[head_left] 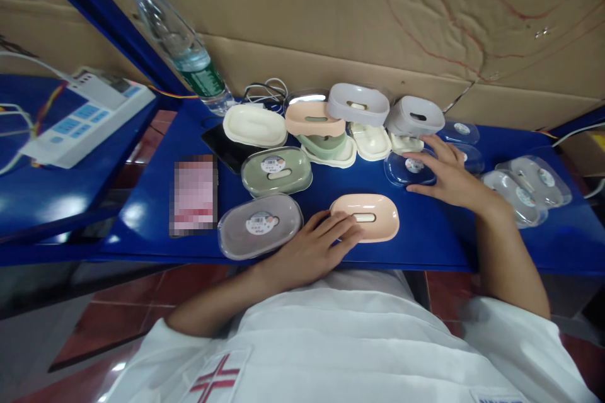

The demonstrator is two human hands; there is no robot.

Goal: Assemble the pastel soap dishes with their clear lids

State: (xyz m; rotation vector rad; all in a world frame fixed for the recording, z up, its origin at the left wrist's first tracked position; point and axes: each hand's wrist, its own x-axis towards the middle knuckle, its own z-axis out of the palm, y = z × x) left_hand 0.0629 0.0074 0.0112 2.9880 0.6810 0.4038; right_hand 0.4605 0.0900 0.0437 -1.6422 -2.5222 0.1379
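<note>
My left hand (326, 240) lies with its fingers spread, the fingertips resting on the left side of a peach oval dish (386, 219). A cream strip shows in the dish's slot. To the right, my right hand (444, 173) reaches over a clear oval lid (394, 170) with a round label; thumb and fingers are apart around its right side, and the fingertips seem to touch it. Left of my left hand sits a grey oval case (236, 227) with a label and clear cover. A green labelled case (300, 179) stands behind that one.
Behind stand stacked grey dishes (366, 104), a peach dish (307, 119) and a cream piece (255, 126). Covered grey cases (515, 195) lie at the right. A water bottle (189, 56), a dark phone (227, 150) and a pink packet (193, 195) are at the left, beyond them a power strip (85, 123).
</note>
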